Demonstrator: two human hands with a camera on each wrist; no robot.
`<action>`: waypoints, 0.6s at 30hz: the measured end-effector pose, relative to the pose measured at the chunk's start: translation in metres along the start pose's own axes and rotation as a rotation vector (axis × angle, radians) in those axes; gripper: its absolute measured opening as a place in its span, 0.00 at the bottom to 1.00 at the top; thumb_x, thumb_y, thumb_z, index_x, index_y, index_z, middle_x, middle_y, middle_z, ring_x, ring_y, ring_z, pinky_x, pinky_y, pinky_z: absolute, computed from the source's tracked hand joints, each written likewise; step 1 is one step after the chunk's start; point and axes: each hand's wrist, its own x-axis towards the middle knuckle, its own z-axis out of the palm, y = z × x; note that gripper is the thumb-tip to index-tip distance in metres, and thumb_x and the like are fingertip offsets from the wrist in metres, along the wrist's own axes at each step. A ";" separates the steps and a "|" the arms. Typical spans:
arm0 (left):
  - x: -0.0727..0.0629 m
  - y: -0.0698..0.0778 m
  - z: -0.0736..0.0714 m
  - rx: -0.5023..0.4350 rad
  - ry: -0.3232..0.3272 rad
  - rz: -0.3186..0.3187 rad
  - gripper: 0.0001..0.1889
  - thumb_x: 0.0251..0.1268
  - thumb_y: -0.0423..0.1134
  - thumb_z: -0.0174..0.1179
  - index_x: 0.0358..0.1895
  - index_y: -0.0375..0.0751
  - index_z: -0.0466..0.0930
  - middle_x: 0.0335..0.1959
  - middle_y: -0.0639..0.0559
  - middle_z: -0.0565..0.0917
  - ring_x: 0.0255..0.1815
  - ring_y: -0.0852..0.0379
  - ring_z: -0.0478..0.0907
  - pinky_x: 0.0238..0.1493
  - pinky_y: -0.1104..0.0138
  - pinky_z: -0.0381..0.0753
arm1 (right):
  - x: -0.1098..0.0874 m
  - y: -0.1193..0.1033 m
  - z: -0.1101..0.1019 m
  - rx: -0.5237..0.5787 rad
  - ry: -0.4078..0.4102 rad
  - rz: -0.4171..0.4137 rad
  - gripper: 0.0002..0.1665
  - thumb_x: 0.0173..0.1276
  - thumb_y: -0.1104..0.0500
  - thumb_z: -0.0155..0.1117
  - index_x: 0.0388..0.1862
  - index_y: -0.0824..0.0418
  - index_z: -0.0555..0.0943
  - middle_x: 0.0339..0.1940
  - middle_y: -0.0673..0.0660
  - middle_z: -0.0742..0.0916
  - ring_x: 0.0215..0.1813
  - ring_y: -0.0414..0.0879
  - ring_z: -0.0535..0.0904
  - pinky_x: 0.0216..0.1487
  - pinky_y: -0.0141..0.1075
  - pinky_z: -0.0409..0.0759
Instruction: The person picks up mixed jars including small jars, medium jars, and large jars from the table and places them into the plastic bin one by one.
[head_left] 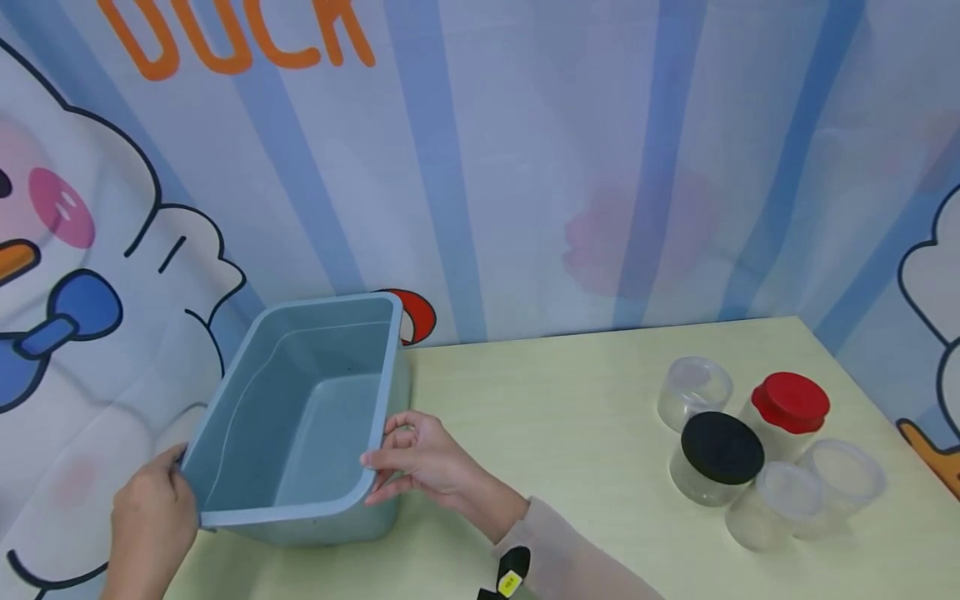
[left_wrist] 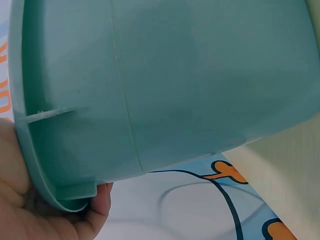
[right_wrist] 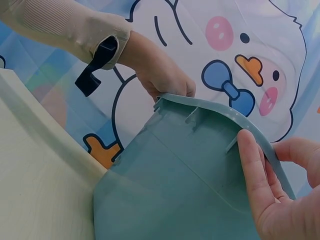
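Observation:
A blue-green plastic basin (head_left: 330,433) stands at the table's left end, its open top tipped toward me and its inside bare. My left hand (head_left: 152,517) grips the rim at the near left corner; in the left wrist view its fingers (left_wrist: 100,205) curl under the rim. On the right side, my right hand (head_left: 420,462) pinches the rim near the front corner, thumb on top and fingers below. The right wrist view shows both hands on the rim and the ribbed outer wall (right_wrist: 175,175) between them.
At the table's right end several clear jars stand grouped. One has a black lid (head_left: 722,447), one a red lid (head_left: 791,402), and the others, such as the back jar (head_left: 693,392), have pale lids. A printed cartoon backdrop (head_left: 525,167) hangs behind the table (head_left: 540,433).

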 end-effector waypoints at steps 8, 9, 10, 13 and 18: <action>-0.002 0.001 0.001 0.003 -0.004 0.003 0.23 0.75 0.28 0.30 0.62 0.12 0.66 0.57 0.15 0.70 0.55 0.21 0.73 0.47 0.33 0.75 | -0.003 0.000 -0.002 0.003 -0.001 0.003 0.18 0.65 0.76 0.63 0.48 0.66 0.68 0.26 0.59 0.83 0.22 0.47 0.84 0.30 0.43 0.87; -0.002 0.001 0.001 0.003 -0.003 0.005 0.23 0.76 0.28 0.30 0.62 0.12 0.66 0.57 0.15 0.70 0.54 0.21 0.73 0.48 0.33 0.75 | -0.003 0.000 -0.002 0.002 0.000 0.002 0.18 0.65 0.76 0.63 0.48 0.66 0.68 0.26 0.59 0.83 0.22 0.47 0.84 0.30 0.43 0.87; -0.002 0.001 0.001 0.004 -0.006 0.006 0.23 0.76 0.28 0.30 0.62 0.12 0.65 0.57 0.15 0.70 0.54 0.21 0.73 0.47 0.33 0.74 | -0.003 0.000 -0.002 0.003 0.001 0.002 0.18 0.65 0.76 0.63 0.48 0.66 0.68 0.26 0.59 0.83 0.22 0.47 0.84 0.30 0.42 0.87; -0.003 0.001 0.001 0.006 -0.008 0.008 0.23 0.76 0.28 0.30 0.62 0.12 0.65 0.56 0.15 0.70 0.54 0.21 0.73 0.47 0.33 0.75 | -0.004 0.000 -0.003 0.004 0.004 0.003 0.17 0.65 0.76 0.63 0.47 0.66 0.69 0.26 0.59 0.83 0.22 0.47 0.84 0.29 0.42 0.87; -0.004 0.003 0.003 0.009 -0.006 -0.001 0.23 0.76 0.28 0.30 0.63 0.12 0.65 0.56 0.15 0.70 0.54 0.20 0.73 0.45 0.33 0.74 | -0.005 0.000 -0.004 0.006 0.002 0.001 0.17 0.64 0.76 0.63 0.46 0.66 0.69 0.26 0.59 0.84 0.23 0.48 0.84 0.29 0.42 0.87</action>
